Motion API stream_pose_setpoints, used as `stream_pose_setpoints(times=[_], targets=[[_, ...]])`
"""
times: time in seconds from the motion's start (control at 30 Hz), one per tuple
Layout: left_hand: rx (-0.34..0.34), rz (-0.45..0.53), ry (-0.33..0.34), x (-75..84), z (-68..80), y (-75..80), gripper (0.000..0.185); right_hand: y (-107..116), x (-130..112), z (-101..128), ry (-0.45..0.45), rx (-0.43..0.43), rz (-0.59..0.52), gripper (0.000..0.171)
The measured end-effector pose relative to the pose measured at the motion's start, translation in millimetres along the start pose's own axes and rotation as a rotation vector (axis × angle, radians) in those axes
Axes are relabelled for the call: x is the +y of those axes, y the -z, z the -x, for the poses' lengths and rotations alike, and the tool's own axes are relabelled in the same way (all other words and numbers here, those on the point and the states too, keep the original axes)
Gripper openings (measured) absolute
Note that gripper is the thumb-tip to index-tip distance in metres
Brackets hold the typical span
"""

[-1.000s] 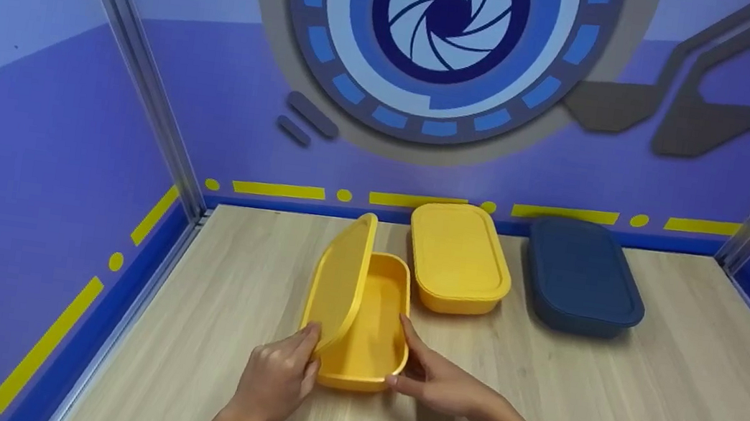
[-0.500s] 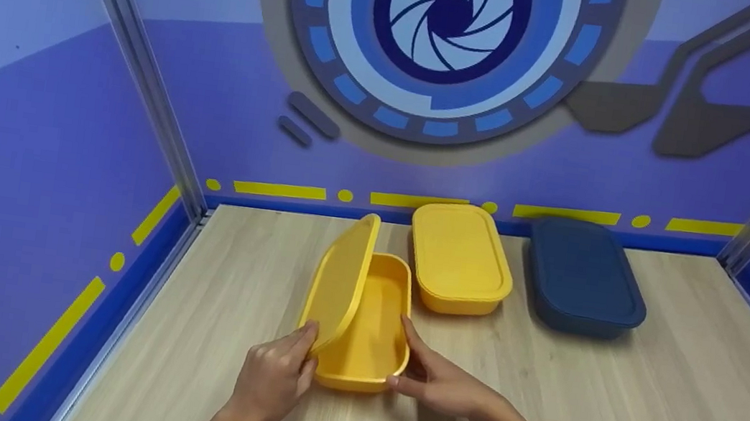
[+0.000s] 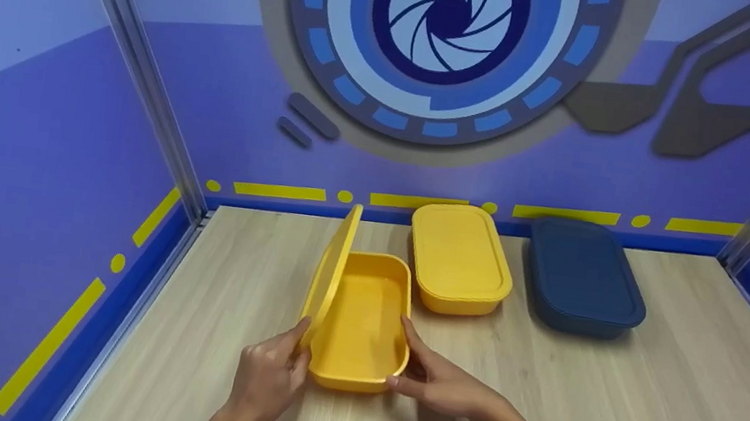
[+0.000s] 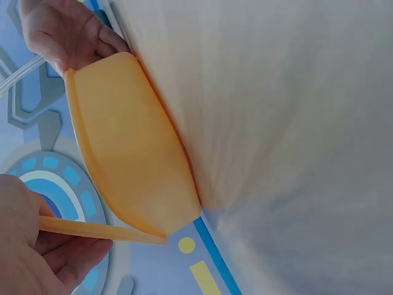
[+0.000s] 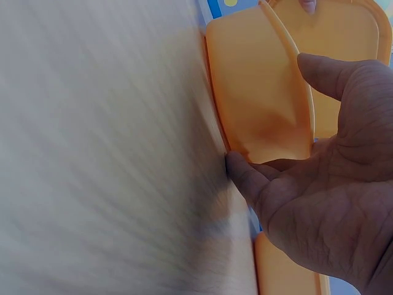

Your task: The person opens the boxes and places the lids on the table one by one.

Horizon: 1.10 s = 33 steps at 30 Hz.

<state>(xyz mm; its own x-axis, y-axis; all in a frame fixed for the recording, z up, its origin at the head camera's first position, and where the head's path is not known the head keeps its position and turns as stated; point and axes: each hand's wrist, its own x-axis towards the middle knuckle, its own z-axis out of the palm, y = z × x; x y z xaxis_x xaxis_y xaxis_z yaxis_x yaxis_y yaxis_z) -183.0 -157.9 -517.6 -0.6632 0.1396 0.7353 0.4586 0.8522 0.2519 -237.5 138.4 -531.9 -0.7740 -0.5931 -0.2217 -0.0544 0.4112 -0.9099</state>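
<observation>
Yellow lid (image 3: pixel 331 270) pinched upright in the left hand (image 3: pixel 266 377) – right hand's (image 3: pixel 446 383) grip clasps the open box (image 3: pixel 360 324), fingertips half hidden.

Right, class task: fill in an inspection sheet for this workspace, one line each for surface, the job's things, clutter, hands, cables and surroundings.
Surface: pale wood-grain table, bare around the boxes.
Job's things: open yellow box near the front, empty inside; its yellow lid raised almost on edge along the box's left side.
Clutter: closed yellow box and closed dark blue box at the back, side by side, apart from each other.
Hands: left hand pinches the lid's near end; right hand grips the open box's near right corner.
Cables: nothing seen.
Surroundings: purple walls with yellow dashes, a blue circular emblem, metal corner posts.
</observation>
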Motion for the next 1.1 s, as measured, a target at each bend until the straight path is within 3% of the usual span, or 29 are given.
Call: stream_pose_setpoints(times=[0.27, 0.53, 1.1], targets=[[-0.050, 0.076, 0.176, 4.1, -3.2, 3.5, 0.031, 1, 0, 1, -0.013, -0.005, -0.017, 0.103], [-0.012, 0.121, 0.235, 0.3, -2.0, 0.8, 0.008, 0, 1, 0, -0.010, -0.002, -0.019, 0.104], [0.024, 0.250, 0.424, -14.0, -4.7, -0.6, 0.012, 1, 0, 2, 0.000, -0.013, -0.028, 0.104]])
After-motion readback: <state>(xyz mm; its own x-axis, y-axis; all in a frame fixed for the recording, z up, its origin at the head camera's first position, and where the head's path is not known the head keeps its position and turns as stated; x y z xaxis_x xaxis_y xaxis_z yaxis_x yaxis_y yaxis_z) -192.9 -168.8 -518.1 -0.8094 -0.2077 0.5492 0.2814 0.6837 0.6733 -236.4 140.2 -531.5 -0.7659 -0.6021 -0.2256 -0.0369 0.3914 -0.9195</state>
